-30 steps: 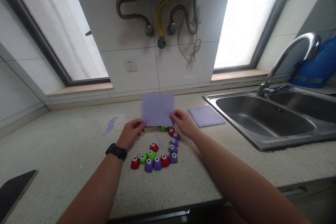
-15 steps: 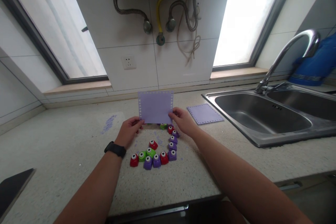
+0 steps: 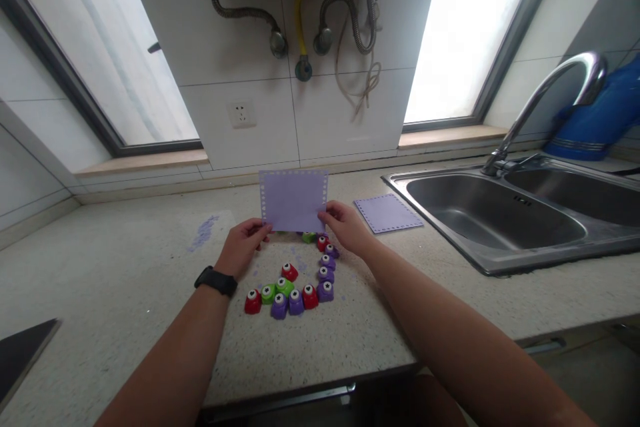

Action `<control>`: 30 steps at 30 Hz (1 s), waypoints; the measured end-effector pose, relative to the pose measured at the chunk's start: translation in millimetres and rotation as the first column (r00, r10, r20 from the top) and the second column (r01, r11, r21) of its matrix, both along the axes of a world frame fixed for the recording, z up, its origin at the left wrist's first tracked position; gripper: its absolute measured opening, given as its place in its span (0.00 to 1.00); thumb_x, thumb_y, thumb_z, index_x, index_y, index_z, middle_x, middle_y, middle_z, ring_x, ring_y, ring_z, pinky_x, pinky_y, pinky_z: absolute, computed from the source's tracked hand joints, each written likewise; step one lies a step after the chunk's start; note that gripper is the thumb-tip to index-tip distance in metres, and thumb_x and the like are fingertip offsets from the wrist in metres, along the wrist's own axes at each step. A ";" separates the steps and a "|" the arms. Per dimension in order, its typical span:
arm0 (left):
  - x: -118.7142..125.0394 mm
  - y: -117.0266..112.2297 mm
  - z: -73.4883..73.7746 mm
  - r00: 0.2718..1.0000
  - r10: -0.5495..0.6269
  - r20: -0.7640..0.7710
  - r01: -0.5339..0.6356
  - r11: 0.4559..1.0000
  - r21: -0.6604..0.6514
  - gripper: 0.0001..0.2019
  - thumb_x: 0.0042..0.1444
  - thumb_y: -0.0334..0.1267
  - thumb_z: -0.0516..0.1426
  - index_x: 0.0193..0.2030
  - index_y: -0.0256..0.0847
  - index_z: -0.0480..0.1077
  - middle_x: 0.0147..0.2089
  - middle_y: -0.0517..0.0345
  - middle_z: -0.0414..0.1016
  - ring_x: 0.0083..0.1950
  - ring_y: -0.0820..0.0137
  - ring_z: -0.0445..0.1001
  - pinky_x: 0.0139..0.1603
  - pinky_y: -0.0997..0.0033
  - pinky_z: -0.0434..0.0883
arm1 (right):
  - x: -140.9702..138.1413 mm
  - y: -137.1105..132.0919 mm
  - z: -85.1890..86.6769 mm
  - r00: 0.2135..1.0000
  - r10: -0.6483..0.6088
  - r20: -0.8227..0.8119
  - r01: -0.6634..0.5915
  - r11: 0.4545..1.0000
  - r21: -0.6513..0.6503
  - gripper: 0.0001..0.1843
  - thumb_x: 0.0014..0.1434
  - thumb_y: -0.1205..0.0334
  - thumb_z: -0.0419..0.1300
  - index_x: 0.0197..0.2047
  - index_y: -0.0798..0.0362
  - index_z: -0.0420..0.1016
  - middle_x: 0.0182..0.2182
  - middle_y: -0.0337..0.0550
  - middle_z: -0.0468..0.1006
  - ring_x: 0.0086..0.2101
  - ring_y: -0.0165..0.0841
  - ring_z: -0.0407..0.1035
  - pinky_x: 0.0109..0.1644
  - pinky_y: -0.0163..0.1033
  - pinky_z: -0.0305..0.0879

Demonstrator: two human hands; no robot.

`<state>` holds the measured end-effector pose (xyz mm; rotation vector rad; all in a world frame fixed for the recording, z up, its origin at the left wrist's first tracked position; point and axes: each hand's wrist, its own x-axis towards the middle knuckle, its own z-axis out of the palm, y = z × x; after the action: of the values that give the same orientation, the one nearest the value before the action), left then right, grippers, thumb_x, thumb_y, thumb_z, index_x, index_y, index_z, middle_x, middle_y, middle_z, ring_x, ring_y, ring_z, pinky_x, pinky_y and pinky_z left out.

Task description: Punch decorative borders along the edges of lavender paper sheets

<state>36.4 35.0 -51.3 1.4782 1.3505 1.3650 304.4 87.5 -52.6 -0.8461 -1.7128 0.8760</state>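
Observation:
A sheet of purple paper (image 3: 294,200) with small shapes punched along its edges is held up over the counter. My left hand (image 3: 245,240) pinches its lower left corner, and my right hand (image 3: 345,227) pinches the lower right side. Below and behind the sheet stand several small craft punches in red, green and purple, in a curved row; the sheet hides part of that row. A red punch (image 3: 289,271) sits inside the curve, near a green punch (image 3: 285,286). At the near right bend is a purple punch (image 3: 325,291).
A stack of punched purple paper (image 3: 388,213) lies right of my right hand, beside the steel sink (image 3: 480,213) with its faucet (image 3: 545,93). Purple paper bits (image 3: 204,233) are scattered at the left. A dark flat panel (image 3: 23,353) is at the near left.
The whole view has shifted slightly, so everything sits a little higher and further left. Both hands keep their hold on the sheet, which stays in nearly the same pose.

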 end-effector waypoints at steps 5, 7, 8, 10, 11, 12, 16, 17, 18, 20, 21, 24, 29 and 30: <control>0.3 -0.9 0.4 1.000 0.005 0.002 -0.005 1.000 -0.009 0.16 0.51 0.49 0.68 0.38 0.38 0.79 0.31 0.56 0.79 0.28 0.72 0.70 0.26 0.73 0.65 | 0.4 -2.0 2.0 1.000 -0.004 0.011 0.004 1.000 0.000 0.08 0.61 0.56 0.60 0.37 0.51 0.75 0.32 0.40 0.78 0.34 0.36 0.71 0.41 0.42 0.67; 0.1 -0.4 -0.3 1.000 0.005 0.004 -0.005 1.000 -0.010 0.16 0.51 0.49 0.68 0.39 0.37 0.79 0.31 0.56 0.79 0.28 0.72 0.70 0.26 0.73 0.66 | 0.7 -3.1 3.5 1.000 -0.005 0.011 0.005 1.000 -0.002 0.08 0.61 0.56 0.60 0.37 0.51 0.75 0.32 0.40 0.78 0.34 0.36 0.71 0.41 0.42 0.66; 0.0 0.0 -1.0 1.000 0.003 0.005 -0.003 1.000 -0.011 0.17 0.51 0.49 0.68 0.39 0.37 0.79 0.31 0.56 0.80 0.28 0.72 0.70 0.26 0.73 0.66 | 0.8 -3.6 4.3 1.000 -0.006 0.009 0.006 1.000 -0.004 0.08 0.61 0.56 0.60 0.37 0.51 0.75 0.32 0.40 0.78 0.34 0.36 0.71 0.41 0.42 0.66; -0.4 1.1 -2.3 1.000 0.000 0.009 0.000 1.000 -0.009 0.17 0.50 0.49 0.68 0.39 0.37 0.79 0.31 0.55 0.80 0.28 0.71 0.71 0.26 0.73 0.66 | 1.1 -4.0 5.5 1.000 -0.011 -0.001 0.011 1.000 -0.008 0.08 0.61 0.56 0.60 0.38 0.51 0.75 0.32 0.41 0.79 0.34 0.36 0.71 0.42 0.42 0.66; -0.6 1.5 -3.0 1.000 -0.002 0.013 0.002 1.000 -0.008 0.17 0.50 0.49 0.68 0.40 0.37 0.79 0.32 0.55 0.80 0.29 0.71 0.72 0.26 0.73 0.66 | 1.3 -3.7 5.9 1.000 -0.015 -0.009 0.015 1.000 -0.011 0.08 0.61 0.56 0.60 0.38 0.51 0.75 0.33 0.41 0.79 0.35 0.36 0.72 0.42 0.43 0.66; -0.8 1.8 -3.4 1.000 -0.004 0.017 0.004 1.000 -0.007 0.18 0.50 0.49 0.68 0.40 0.37 0.79 0.33 0.54 0.81 0.30 0.70 0.72 0.26 0.72 0.66 | 1.6 -3.1 5.9 1.000 -0.022 -0.018 0.021 1.000 -0.013 0.08 0.61 0.56 0.60 0.38 0.52 0.75 0.33 0.41 0.79 0.35 0.36 0.72 0.42 0.43 0.67; -1.5 1.2 -3.0 0.999 -0.014 0.030 0.014 1.000 -0.004 0.19 0.51 0.49 0.68 0.43 0.37 0.78 0.37 0.50 0.83 0.32 0.68 0.74 0.27 0.72 0.67 | 3.7 1.9 3.7 0.996 -0.067 -0.054 0.066 0.998 -0.018 0.09 0.60 0.55 0.60 0.38 0.52 0.75 0.32 0.41 0.78 0.33 0.35 0.70 0.41 0.42 0.66; -1.6 0.7 -2.5 0.999 -0.017 0.033 0.018 1.000 -0.004 0.19 0.51 0.49 0.67 0.44 0.37 0.78 0.38 0.50 0.83 0.32 0.68 0.74 0.27 0.72 0.67 | 4.4 3.5 2.7 0.995 -0.079 -0.060 0.078 0.997 -0.018 0.09 0.60 0.55 0.60 0.38 0.52 0.75 0.31 0.40 0.77 0.32 0.35 0.70 0.40 0.42 0.65; -1.8 0.3 -2.0 0.999 -0.021 0.035 0.021 1.000 -0.005 0.19 0.52 0.49 0.67 0.44 0.37 0.78 0.38 0.49 0.83 0.33 0.68 0.75 0.27 0.72 0.67 | 5.0 5.0 1.7 0.994 -0.087 -0.064 0.086 0.996 -0.019 0.09 0.60 0.55 0.60 0.37 0.52 0.75 0.31 0.40 0.77 0.32 0.35 0.69 0.40 0.42 0.65; -2.2 -0.3 -1.5 0.999 -0.023 0.042 0.023 1.000 -0.006 0.19 0.52 0.49 0.67 0.44 0.37 0.78 0.39 0.49 0.83 0.33 0.68 0.75 0.27 0.72 0.67 | 6.2 7.8 -0.5 0.993 -0.097 -0.069 0.096 0.995 -0.021 0.10 0.60 0.55 0.60 0.38 0.52 0.76 0.31 0.40 0.77 0.32 0.35 0.68 0.39 0.41 0.65; -2.5 -0.3 -1.5 0.999 -0.021 0.046 0.022 1.000 -0.005 0.19 0.53 0.49 0.66 0.44 0.37 0.78 0.39 0.49 0.83 0.33 0.68 0.75 0.27 0.72 0.67 | 6.7 9.0 -1.6 0.992 -0.101 -0.071 0.100 0.995 -0.020 0.10 0.60 0.54 0.60 0.38 0.52 0.76 0.31 0.40 0.76 0.32 0.35 0.68 0.39 0.41 0.65; -3.8 0.7 -2.8 0.998 -0.011 0.056 0.011 1.000 0.002 0.19 0.54 0.50 0.65 0.45 0.38 0.78 0.39 0.49 0.83 0.33 0.69 0.74 0.27 0.72 0.67 | 8.1 12.0 -4.2 0.991 -0.109 -0.078 0.108 0.994 -0.016 0.10 0.60 0.54 0.60 0.38 0.51 0.76 0.31 0.40 0.76 0.31 0.34 0.67 0.38 0.41 0.64; -5.4 3.4 -5.5 0.998 0.000 0.061 -0.001 1.000 0.014 0.18 0.55 0.50 0.64 0.46 0.38 0.78 0.39 0.50 0.82 0.32 0.70 0.74 0.26 0.73 0.67 | 9.6 13.7 -5.2 0.991 -0.103 -0.086 0.102 0.995 -0.015 0.10 0.61 0.54 0.60 0.37 0.51 0.76 0.30 0.39 0.75 0.31 0.34 0.66 0.38 0.41 0.64; -5.6 3.6 -5.7 0.998 0.001 0.062 -0.002 1.000 0.015 0.18 0.55 0.50 0.63 0.46 0.38 0.78 0.39 0.50 0.82 0.32 0.70 0.74 0.26 0.73 0.67 | 9.8 13.5 -5.0 0.991 -0.102 -0.087 0.101 0.995 -0.015 0.10 0.61 0.54 0.60 0.37 0.51 0.76 0.30 0.39 0.75 0.31 0.34 0.66 0.38 0.41 0.64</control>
<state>30.8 38.6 -57.0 1.4329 1.3050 1.4137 314.2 101.0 -57.6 -0.8814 -1.5772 0.8419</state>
